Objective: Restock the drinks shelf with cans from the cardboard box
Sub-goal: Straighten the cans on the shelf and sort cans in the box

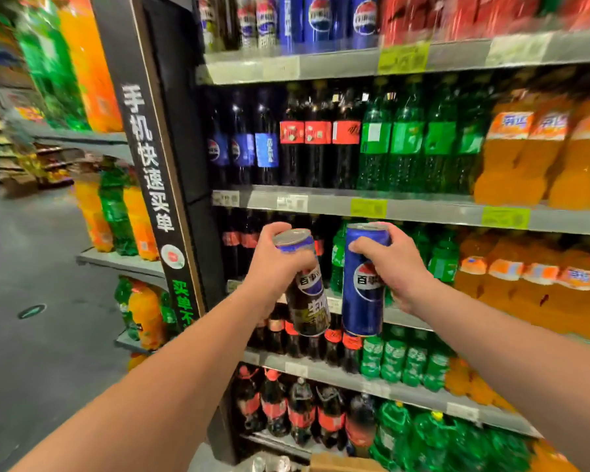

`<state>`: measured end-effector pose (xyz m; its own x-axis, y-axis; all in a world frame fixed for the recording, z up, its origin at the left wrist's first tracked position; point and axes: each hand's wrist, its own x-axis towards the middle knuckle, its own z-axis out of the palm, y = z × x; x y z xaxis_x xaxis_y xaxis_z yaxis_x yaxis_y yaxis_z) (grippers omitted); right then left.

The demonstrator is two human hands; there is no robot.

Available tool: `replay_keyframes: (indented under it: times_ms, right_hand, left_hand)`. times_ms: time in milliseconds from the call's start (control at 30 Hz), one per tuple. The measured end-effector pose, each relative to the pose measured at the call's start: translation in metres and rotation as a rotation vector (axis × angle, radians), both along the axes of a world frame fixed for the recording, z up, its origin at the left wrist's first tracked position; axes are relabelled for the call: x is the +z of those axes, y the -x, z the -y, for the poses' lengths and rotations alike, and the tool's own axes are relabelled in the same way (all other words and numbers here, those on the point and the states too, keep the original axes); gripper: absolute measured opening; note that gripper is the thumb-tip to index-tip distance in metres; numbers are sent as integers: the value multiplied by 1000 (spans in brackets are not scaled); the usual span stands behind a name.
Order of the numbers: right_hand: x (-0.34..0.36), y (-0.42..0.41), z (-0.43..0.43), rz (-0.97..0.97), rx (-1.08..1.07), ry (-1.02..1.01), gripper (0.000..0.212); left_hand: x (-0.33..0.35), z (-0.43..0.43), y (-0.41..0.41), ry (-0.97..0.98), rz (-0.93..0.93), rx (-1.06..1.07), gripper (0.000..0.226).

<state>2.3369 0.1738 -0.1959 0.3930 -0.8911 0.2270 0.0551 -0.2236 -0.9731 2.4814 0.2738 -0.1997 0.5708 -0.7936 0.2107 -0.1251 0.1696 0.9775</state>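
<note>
Left hand (276, 262) fingers (304, 263) wrap dark can (309, 311); right hand (397, 265), blue can (363, 303).

Grey smooth floor (31, 362) stretches left of the left hand (273, 264), bearing a round dark marker (31, 311); blurred store racks (0, 144) stand farther off, up-left.

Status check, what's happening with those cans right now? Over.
Left hand grips dark can, tilted. Right hand grips blue can, upright. Both held before shelf, neither placed. Bottles fill rows ahead.
</note>
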Motion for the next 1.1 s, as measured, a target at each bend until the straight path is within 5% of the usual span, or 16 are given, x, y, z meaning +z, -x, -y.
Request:
replay_keyframes:
  times_ms: [533,1100]
  right_hand:
    - [137,-36,-20,44,62,140,27]
    - [206,-90,58,81,150,272,25]
  left_hand:
    - [132,-27,-23,149,16,113,22]
    - [199,55,-74,202,123,214,50]
